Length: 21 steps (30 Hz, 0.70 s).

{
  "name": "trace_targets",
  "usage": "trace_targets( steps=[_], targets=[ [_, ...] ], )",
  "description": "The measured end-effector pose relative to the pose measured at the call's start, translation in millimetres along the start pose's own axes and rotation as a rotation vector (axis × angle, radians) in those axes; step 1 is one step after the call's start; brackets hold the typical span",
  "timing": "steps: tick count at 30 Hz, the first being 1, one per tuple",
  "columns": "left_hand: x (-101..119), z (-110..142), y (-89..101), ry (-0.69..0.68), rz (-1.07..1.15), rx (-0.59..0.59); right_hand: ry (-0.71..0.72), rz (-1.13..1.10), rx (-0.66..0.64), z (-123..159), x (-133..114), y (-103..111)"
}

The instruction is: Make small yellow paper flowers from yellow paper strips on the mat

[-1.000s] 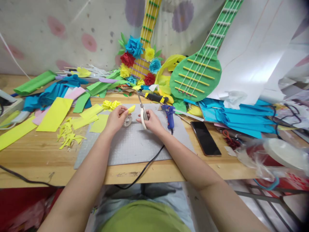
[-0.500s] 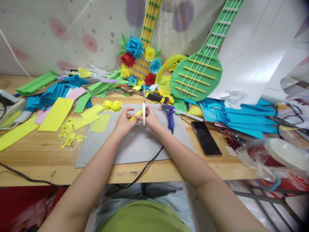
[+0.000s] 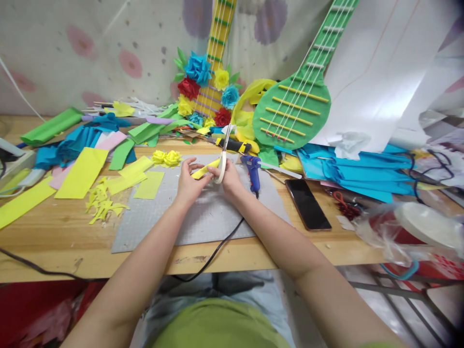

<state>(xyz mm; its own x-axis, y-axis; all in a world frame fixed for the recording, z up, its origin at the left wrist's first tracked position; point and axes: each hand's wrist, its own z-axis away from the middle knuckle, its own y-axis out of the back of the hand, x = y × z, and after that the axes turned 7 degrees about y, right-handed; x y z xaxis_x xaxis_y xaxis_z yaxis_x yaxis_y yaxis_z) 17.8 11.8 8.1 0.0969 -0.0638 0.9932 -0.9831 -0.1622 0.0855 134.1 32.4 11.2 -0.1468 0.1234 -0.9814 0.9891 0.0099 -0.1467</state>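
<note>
My left hand [image 3: 188,182] pinches a small folded yellow paper strip [image 3: 205,169] above the grey cutting mat [image 3: 203,212]. My right hand [image 3: 230,178] grips white-handled scissors [image 3: 222,157], blades pointing up and away, right against the strip's end. Both hands meet over the middle of the mat. Two small yellow paper flowers [image 3: 166,157] lie on the mat's far left corner.
A blue glue gun [image 3: 253,171] stands just right of my hands, its black cord [image 3: 213,251] running off the table edge. A black phone [image 3: 307,204] lies to the right. Yellow paper sheets and scraps [image 3: 103,203] spread left. Paper guitars [image 3: 293,111] lean against the back wall.
My hands came together from apart. The strip now meets the scissors, whose blades swung from leaning left to tilting slightly right. The tape roll on the mat is hidden behind my hands.
</note>
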Motion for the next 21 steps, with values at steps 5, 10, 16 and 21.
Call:
trace_targets(
  steps=[5,10,16,21],
  targets=[
    [-0.2,1.0,-2.0,0.033,0.071,0.003,-0.013,0.004,0.028,2.2,-2.2,-0.8],
    [-7.3,4.3,-3.5,0.075,0.039,-0.004,-0.022,-0.119,0.057,2.4,-0.7,-1.2],
    [-9.3,5.7,-7.3,0.084,0.292,-0.031,-0.039,-0.25,0.066,3.8,2.5,-3.6],
    [-3.9,7.9,-9.5,0.14,0.309,-0.018,-0.045,-0.328,0.084,5.4,1.0,-5.2]
  ],
)
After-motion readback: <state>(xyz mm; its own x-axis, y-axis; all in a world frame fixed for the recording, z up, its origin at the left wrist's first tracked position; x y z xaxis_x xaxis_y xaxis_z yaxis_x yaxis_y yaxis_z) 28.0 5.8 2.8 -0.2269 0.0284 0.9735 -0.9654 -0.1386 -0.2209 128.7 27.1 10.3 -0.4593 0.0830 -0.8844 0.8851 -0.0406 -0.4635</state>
